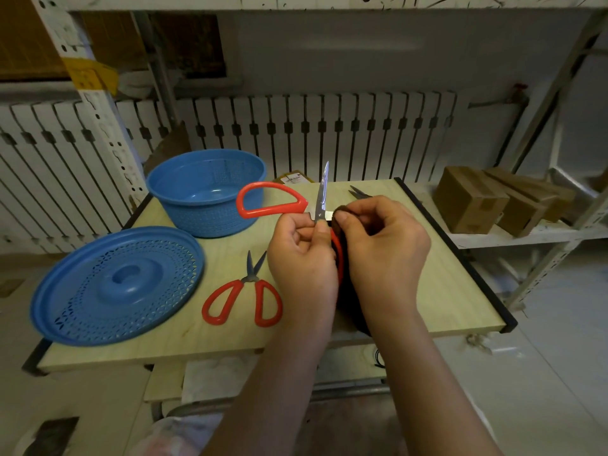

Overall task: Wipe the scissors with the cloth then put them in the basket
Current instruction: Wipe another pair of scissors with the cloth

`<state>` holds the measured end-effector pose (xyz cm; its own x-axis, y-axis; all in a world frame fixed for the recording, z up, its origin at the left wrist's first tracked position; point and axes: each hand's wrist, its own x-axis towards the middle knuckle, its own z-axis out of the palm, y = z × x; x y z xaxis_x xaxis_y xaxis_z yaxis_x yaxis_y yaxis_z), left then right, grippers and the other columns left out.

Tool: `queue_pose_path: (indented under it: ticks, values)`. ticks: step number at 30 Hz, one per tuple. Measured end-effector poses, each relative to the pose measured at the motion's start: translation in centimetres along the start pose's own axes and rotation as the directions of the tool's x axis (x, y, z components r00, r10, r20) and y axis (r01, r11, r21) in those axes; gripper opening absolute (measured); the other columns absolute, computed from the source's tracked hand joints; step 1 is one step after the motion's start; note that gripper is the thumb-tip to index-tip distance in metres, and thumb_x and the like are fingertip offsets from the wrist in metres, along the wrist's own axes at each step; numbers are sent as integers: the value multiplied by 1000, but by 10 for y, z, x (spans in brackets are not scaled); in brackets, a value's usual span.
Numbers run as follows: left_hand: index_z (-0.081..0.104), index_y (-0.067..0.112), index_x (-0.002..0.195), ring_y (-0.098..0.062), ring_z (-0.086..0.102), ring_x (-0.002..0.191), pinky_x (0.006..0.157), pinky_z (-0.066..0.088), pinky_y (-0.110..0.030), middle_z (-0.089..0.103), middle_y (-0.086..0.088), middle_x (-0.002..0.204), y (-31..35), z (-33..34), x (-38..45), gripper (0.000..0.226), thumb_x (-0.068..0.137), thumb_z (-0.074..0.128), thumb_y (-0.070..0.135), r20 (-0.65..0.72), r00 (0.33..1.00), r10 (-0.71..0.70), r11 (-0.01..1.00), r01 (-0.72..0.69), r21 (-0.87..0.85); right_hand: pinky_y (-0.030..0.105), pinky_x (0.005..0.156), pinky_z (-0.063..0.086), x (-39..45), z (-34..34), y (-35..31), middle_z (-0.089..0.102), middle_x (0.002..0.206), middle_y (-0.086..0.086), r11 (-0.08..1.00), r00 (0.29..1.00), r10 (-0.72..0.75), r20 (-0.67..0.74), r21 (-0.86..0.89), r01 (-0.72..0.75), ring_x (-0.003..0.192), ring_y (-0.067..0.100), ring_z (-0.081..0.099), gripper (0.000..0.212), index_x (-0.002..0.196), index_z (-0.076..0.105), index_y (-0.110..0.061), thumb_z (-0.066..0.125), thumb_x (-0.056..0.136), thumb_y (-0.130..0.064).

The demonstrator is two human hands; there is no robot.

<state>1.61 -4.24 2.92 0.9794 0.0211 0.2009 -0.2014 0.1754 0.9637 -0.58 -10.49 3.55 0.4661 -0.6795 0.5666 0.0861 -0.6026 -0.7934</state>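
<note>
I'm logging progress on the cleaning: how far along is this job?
Nothing looks finished: the blue plastic basket holds no scissors. In hand: the left hand holds open red-handled scissors while the right hand pinches a dark cloth on a blade. Left: the red-handled scissors on the table and a dark pair behind.

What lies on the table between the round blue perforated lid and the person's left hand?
In the head view, a small pair of red-handled scissors lies flat on the wooden table between the blue lid and the left hand.
</note>
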Motion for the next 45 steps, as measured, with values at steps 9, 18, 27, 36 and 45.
queue_pose_path:
  ticks: [9,18,27,36,45]
  values:
    - [57,20,85,-7,53,55,51,45,-21,59,0,68,-4,-7,2,15,95,56,10,-36,999,-13,1000,14,16,30,78,54,12,-7,8,67,84,-8,995,996,86,-28,-52,-87,80,7,62,8,86,70,-26,75,81,-22]
    - [53,27,81,-5,57,57,52,47,-17,62,1,71,-2,-7,9,23,94,57,10,-48,998,46,996,-42,75,4,75,46,6,-22,-9,63,84,-17,989,984,130,123,52,-137,84,-6,60,24,92,61,-29,73,82,-10]
    - [52,28,80,-7,58,59,54,48,-17,61,3,70,0,-8,7,25,94,58,8,-56,993,107,989,-101,105,4,68,44,4,-19,-9,63,82,-18,989,971,143,191,14,-148,81,-5,60,16,88,68,-27,73,83,-13]
    - [53,27,81,-8,60,61,55,48,-19,63,0,73,1,-5,10,22,94,58,9,-40,995,92,991,-88,96,3,76,41,1,-23,-11,65,88,-18,997,975,82,206,-14,-81,85,-8,57,17,90,69,-32,71,84,-16]
    - [54,20,84,-13,55,59,54,47,-27,59,-7,72,-6,-6,1,20,94,56,3,-1,998,68,996,-68,54,41,89,51,3,-7,-16,62,65,-21,990,982,124,146,-78,-114,75,0,61,24,69,60,-38,74,80,-21]
